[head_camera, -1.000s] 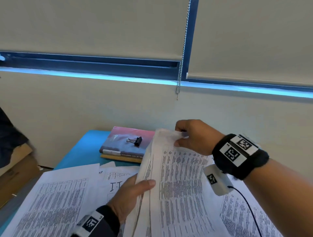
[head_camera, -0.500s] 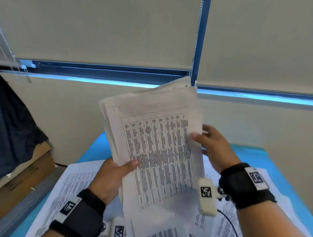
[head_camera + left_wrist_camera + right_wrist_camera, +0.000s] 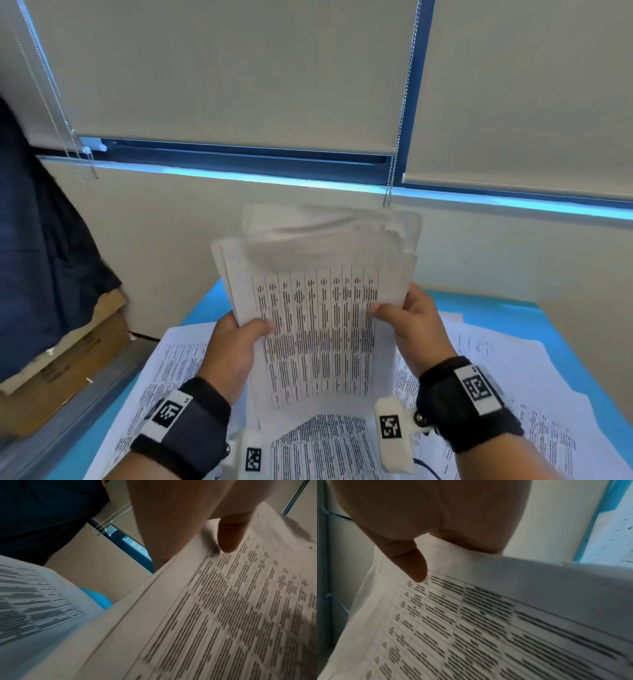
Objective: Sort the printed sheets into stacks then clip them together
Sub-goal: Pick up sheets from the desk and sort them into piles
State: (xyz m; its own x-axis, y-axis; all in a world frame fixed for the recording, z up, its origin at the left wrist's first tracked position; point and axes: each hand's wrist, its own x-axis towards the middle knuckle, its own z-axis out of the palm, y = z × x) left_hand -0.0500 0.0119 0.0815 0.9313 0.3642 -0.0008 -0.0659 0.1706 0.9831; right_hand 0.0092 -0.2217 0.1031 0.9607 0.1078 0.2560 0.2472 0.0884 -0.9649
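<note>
In the middle of the head view, a person holds up a thick bunch of white paper sheets printed with rows of small black text. The left hand grips the bunch's left edge, with the thumb on the front page and the fingers hidden behind. The right hand pinches the right edge the same way, thumb in front. The wrist views show each thumb pressed flat on the print.

The bunch stands almost straight up, its long side running up and down. The printed face looks back at the person. The top part flops over and looks blurry, so the pages are loose. The bottom edge hangs just above the other sheets.

Holding both side edges like this probably helps the person square the pages into one neat stack, maybe by tapping the bottom edge down. That is a guess.

Below, in the lower part of the frame, more white printed sheets lie spread over a bright blue table. No clip shows in these views. A dark blue cloth hangs at the left.
</note>
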